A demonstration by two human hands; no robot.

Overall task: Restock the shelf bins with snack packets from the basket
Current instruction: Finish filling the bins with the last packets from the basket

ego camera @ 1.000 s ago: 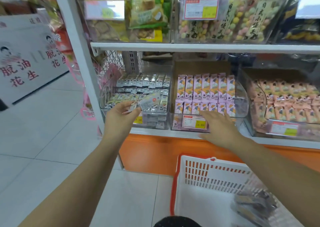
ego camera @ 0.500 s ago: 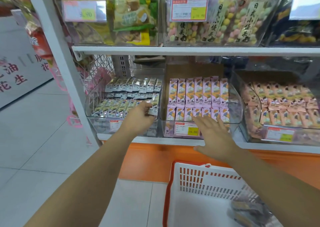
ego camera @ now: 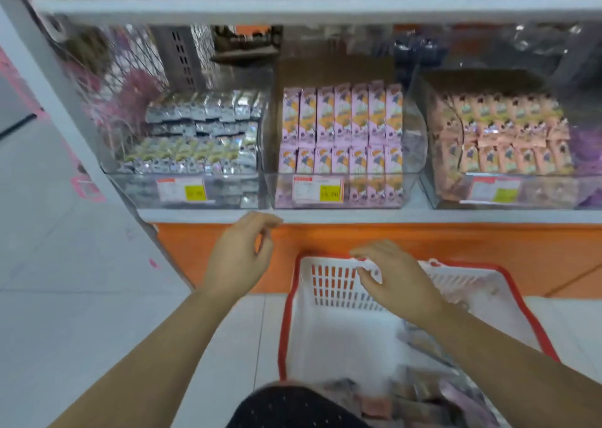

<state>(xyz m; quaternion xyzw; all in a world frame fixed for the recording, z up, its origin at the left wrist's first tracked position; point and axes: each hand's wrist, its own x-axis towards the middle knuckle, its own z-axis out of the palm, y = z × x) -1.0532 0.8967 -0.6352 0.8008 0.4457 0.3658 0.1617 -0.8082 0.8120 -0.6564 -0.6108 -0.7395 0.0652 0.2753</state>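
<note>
Several packets (ego camera: 420, 398) in the basket (ego camera: 286, 330), below the right hand (ego camera: 400, 284).

Shop fittings and floor
Orange plinth (ego camera: 456, 243) spans the middle toward 3 o'clock; pale floor tiles (ego camera: 81, 313) fill 8 o'clock; pink tinsel (ego camera: 136, 98) hangs at 10 o'clock

floor: pale glossy tiles (ego camera: 65, 330) | frame: white slanting upright (ego camera: 49, 72) | boards: white upper shelf board (ego camera: 293, 7), white lower shelf board (ego camera: 358, 215) | base: orange plinth (ego camera: 488, 245) under lower shelf board | back: wire mesh (ego camera: 143, 56) | light: soft, even
</note>
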